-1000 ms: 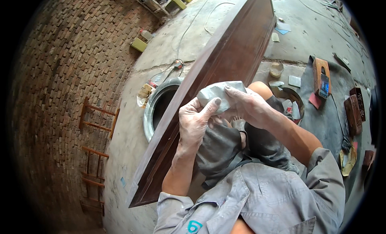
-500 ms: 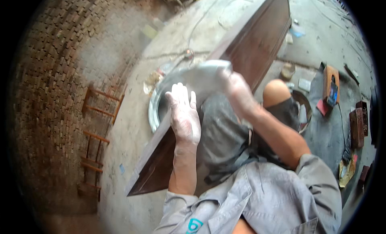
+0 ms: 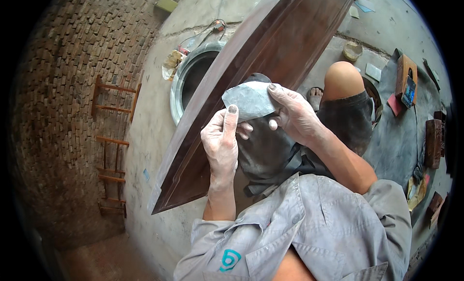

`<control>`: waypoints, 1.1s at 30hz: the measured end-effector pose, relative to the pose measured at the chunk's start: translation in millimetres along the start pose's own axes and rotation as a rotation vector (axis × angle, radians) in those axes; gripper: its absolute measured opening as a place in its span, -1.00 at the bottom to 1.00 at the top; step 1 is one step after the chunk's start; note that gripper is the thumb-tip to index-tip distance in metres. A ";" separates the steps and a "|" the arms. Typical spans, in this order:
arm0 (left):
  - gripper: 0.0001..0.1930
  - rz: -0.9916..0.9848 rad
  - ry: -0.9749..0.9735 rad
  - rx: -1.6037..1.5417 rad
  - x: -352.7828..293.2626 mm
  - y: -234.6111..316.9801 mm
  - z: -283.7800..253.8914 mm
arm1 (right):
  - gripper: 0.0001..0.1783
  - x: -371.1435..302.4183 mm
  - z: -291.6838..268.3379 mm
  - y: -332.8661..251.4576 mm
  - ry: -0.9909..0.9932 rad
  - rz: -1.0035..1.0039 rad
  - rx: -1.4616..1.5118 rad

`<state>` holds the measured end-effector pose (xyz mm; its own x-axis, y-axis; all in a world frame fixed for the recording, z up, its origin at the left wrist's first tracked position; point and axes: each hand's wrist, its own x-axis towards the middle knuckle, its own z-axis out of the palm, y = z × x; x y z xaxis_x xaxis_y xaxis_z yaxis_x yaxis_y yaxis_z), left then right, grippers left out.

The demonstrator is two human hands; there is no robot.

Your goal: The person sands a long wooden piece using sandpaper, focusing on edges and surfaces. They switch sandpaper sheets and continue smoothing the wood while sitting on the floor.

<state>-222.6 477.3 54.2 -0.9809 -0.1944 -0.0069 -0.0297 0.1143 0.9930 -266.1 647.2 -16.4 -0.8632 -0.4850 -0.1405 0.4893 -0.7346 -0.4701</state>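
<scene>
– Sheet (image 3: 246, 102), pls: where is it exactly?
– It is btwn the two hands, in front of the person, above one leg (image 3: 270, 143) in dark trousers. Colour is pale grey, surface looks creased.
– OK. And L hand (image 3: 220, 141), how is it?
– It grips the sheet at lower left: thumb on the near face, other fingers bent behind, partly hidden.
– R hand (image 3: 299, 117) also?
– Yes, also gripping. Thumb is approx. at upper right corner, fingers are curled below and behind.
– Does the sheet touch the wood panel (image 3: 290, 49)?
– I cannot tell; in this view it only overlaps w/ it. Panel is dark brown and runs diagonally.
– Other things nearby?
– On L, beyond the panel, one round grey ring (image 3: 176, 90) w/ dark centre. Further L, brick wall (image 3: 67, 97) w/ wooden frames (image 3: 113, 141) beside it. On R, dark grey cloth (image 3: 391, 141) on the floor (image 3: 140, 196), w/ wooden block (image 3: 406, 68), phone-like device (image 3: 410, 91) and pink piece (image 3: 394, 105) close together.
</scene>
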 end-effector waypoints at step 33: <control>-0.80 -0.167 -0.087 0.108 -4.4 -17.0 2.3 | -0.49 -16.9 -30.8 17.4 -0.056 0.067 -0.019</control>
<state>-218.3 478.5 37.0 -0.9733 -0.1353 -0.1855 -0.2094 0.1924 0.9587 -246.9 657.2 -49.0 -0.8202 -0.5585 -0.1238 0.5426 -0.6909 -0.4778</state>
